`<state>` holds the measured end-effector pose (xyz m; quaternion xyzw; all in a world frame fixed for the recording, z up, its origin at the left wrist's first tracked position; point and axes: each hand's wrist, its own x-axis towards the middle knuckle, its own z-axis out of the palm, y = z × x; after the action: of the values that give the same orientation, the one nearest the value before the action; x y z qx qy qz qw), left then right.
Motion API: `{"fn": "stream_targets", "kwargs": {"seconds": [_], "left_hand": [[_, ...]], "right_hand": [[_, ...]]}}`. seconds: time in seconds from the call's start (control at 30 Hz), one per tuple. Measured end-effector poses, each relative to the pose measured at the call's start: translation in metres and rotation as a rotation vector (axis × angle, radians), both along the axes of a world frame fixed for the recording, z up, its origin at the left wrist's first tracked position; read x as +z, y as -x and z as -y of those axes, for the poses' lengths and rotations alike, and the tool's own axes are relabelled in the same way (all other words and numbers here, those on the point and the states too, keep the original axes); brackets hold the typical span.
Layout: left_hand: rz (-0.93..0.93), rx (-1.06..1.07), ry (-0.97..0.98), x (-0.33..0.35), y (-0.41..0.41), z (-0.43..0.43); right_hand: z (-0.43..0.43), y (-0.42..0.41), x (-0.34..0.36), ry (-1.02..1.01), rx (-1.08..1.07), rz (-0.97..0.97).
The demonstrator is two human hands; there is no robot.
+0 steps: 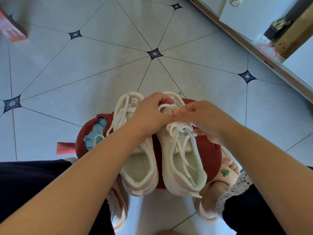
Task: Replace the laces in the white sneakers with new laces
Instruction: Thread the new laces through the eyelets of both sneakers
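Two white sneakers stand side by side on a red stool [210, 155], toes pointing away from me. The left sneaker [138, 168] has a loose white lace [118, 119] trailing over its left side. The right sneaker [183, 167] carries a white lace [179, 129] bunched over its eyelets, with ends lying in its opening. Both hands meet over the right sneaker's front. My left hand [150, 114] pinches a loop of that lace near the toe. My right hand [201, 117] pinches the lace beside it, fingers curled.
A blue cloth [94, 134] shows through a tear in the stool's left side. My feet in pale slippers [211, 197] stand on the tiled floor under the stool. A wooden frame [254, 53] runs along the upper right; a pink box [11, 29] lies upper left.
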<state>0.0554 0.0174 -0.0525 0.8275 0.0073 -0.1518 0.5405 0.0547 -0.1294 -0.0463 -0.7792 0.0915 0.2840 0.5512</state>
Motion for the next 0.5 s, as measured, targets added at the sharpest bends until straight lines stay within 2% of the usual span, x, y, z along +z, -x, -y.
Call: {"fn": "stream_targets", "kwargs": {"seconds": [0.13,0.5], "left_hand": [[0.008,-0.048,-0.034,-0.001,-0.001,-0.001],[0.133,-0.004,-0.142,-0.004,0.0,0.006]], "right_hand": [[-0.002,-0.001,0.002,-0.046,-0.053,-0.047],[0.01,-0.001,-0.007,-0.205,-0.089,-0.184]]}}
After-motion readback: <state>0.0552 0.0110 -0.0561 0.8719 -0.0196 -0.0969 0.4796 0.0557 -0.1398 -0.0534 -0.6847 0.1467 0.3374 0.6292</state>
